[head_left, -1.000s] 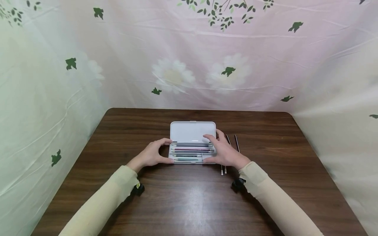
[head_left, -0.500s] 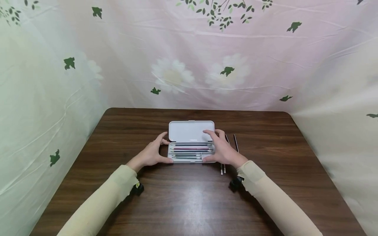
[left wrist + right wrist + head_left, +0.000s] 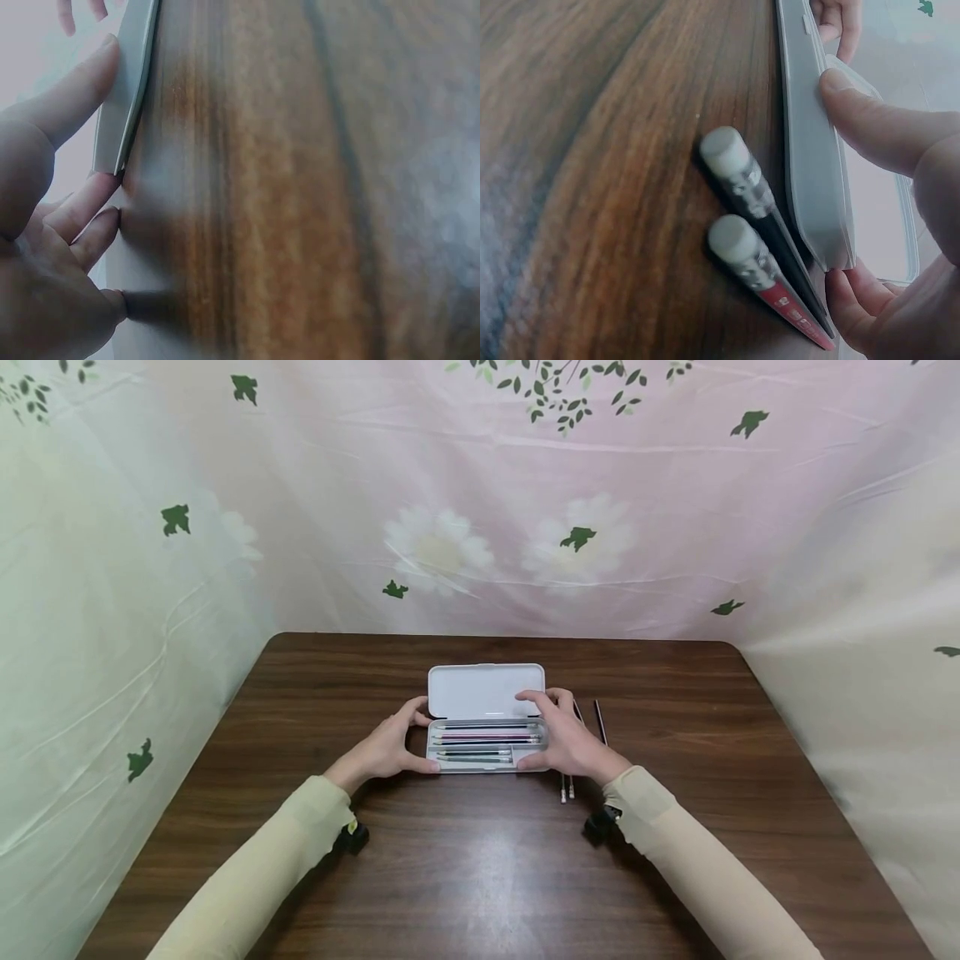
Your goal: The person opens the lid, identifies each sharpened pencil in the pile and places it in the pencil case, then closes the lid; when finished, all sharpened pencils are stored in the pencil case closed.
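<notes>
A white pencil case (image 3: 483, 690) lies with its lid raised near the middle of the table. Inside its tray are several pencils (image 3: 480, 737), lying sideways in two long compartments. My left hand (image 3: 378, 749) holds the left end, thumb on the front wall and fingers at the end and behind, as the left wrist view shows on the case side (image 3: 129, 90). At the opposite end my right hand (image 3: 576, 747) grips likewise, its thumb on the front edge and its index finger before the lid. The right wrist view shows the grey-white case wall (image 3: 810, 150) between thumb and fingers.
Just right of the case lie loose pencils with white erasers, a black one (image 3: 739, 174) and a red one (image 3: 754, 262), partly under the right hand. The brown table (image 3: 480, 868) ends at a floral cloth (image 3: 480, 485) behind and at both sides.
Over the last second the left fingers lifted off and shifted back along the case's left end. The case and right hand stay nearly in place; the two front pencils in the tray shifted slightly.
</notes>
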